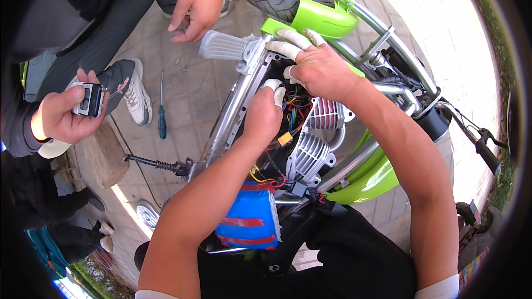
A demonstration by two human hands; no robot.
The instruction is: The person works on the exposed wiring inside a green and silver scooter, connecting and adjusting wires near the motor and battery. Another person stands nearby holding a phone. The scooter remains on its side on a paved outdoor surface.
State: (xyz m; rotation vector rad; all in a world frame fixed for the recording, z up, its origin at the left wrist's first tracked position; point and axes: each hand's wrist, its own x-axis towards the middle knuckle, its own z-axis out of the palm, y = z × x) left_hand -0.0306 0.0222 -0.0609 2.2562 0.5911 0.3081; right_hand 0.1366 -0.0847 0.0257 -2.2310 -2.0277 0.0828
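Observation:
A motorbike with a bright green fender lies on its side before me. My left hand reaches into its open frame cavity beside a bundle of coloured wires. The left fingers are curled and closed; what they pinch is hidden. My right hand rests across the cavity's far edge, fingers stretched apart over the metal frame and green panel, its thumb bent down inside. White coverings wrap fingertips on both hands. Below the wires sit a yellow connector and two silver finned housings.
A blue battery pack with red tape lies close to me. At left, another person's hand holds a small silver-and-black device; their other hand hangs near the footpeg. A screwdriver lies on the paving, near a wooden block.

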